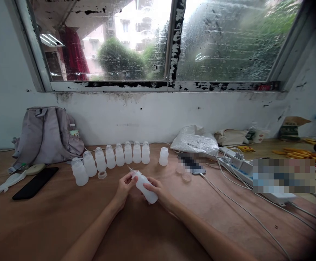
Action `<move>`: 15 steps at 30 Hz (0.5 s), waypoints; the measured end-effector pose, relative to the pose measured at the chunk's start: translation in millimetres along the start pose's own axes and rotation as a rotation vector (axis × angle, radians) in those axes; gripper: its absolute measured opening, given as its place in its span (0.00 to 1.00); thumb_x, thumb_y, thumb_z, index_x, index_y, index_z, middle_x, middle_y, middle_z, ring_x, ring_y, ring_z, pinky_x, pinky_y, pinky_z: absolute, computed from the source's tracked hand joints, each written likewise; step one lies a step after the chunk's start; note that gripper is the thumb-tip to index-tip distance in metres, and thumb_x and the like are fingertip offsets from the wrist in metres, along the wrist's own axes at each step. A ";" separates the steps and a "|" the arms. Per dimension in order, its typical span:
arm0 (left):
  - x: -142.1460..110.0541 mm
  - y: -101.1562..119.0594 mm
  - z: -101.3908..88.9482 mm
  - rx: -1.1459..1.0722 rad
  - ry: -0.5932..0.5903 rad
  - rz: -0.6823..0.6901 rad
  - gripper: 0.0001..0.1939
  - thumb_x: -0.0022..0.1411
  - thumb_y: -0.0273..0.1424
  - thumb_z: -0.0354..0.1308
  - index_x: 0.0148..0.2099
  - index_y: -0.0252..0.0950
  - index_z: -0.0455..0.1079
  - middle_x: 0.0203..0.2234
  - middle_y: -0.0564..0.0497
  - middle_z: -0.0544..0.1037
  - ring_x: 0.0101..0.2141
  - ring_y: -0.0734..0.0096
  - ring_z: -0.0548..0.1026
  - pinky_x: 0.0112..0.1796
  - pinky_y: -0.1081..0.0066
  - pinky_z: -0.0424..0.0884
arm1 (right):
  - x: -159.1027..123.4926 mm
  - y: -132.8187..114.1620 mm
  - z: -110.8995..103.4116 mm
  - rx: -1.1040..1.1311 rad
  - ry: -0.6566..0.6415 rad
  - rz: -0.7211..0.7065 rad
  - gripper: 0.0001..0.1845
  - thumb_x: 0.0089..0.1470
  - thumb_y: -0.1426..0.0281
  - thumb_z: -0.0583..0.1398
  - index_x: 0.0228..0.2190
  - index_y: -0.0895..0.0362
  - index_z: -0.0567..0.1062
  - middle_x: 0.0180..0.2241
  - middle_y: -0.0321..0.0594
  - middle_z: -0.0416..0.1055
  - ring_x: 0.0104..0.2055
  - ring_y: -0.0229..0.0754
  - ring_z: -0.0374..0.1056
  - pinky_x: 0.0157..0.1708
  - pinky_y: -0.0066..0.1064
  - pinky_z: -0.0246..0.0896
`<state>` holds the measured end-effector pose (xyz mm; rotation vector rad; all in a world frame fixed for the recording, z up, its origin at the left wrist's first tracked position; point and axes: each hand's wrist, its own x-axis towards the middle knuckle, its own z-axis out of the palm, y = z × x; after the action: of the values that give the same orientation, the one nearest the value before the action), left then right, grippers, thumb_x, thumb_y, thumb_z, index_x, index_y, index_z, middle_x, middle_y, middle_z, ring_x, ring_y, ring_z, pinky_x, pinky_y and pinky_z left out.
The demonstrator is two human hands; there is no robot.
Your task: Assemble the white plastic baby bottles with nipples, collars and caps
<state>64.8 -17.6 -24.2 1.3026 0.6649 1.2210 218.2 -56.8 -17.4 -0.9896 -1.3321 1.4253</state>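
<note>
A frosted white plastic bottle (147, 190) lies tilted between my two hands, its neck toward the upper left. My right hand (156, 188) wraps round the body, thumb on top. At the neck, the fingers of my left hand (125, 185) are closed; a thin, pale pointed piece (130, 168) sticks up there, too small to name. Beyond my hands stands a row of several similar bottles with clear domed caps (110, 157). One bottle without a domed cap (163, 156) stands apart at the right. A loose translucent ring (102, 174) lies in front of the row.
A grey backpack (48, 134) leans on the wall at left, near a black phone (35, 183). At right are a plugged-in phone (198, 171), two clear discs (186, 177), a plastic bag (196, 139), and a power strip (280, 197) with white cables.
</note>
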 end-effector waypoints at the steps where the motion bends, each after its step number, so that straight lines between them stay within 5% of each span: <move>1: -0.6 0.6 1.5 -0.002 -0.021 -0.004 0.22 0.49 0.38 0.59 0.45 0.32 0.68 0.39 0.45 0.74 0.41 0.62 0.69 0.42 0.69 0.64 | 0.8 2.4 1.4 0.041 0.009 0.006 0.22 0.45 0.57 0.58 0.40 0.55 0.65 0.30 0.38 0.68 0.24 0.38 0.65 0.20 0.27 0.57; 8: -7.2 5.7 11.6 -0.005 -0.102 -0.095 0.21 0.49 0.35 0.59 0.45 0.33 0.66 0.38 0.46 0.74 0.41 0.62 0.70 0.41 0.69 0.64 | 7.4 10.4 -1.9 -0.005 0.096 -0.140 0.17 0.49 0.55 0.54 0.33 0.55 0.64 0.29 0.35 0.66 0.30 0.37 0.63 0.28 0.27 0.58; 15: -4.4 4.0 7.0 -0.014 0.026 -0.021 0.21 0.49 0.34 0.59 0.46 0.35 0.63 0.39 0.48 0.72 0.40 0.65 0.69 0.40 0.71 0.64 | 14.4 2.0 -29.5 -0.568 0.386 -0.333 0.14 0.52 0.59 0.51 0.27 0.57 0.67 0.22 0.34 0.63 0.24 0.36 0.58 0.24 0.27 0.53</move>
<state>68.8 -24.7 -20.0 1.2670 0.6855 1.2258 242.7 -35.3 -21.7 -1.2558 -1.5437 0.5700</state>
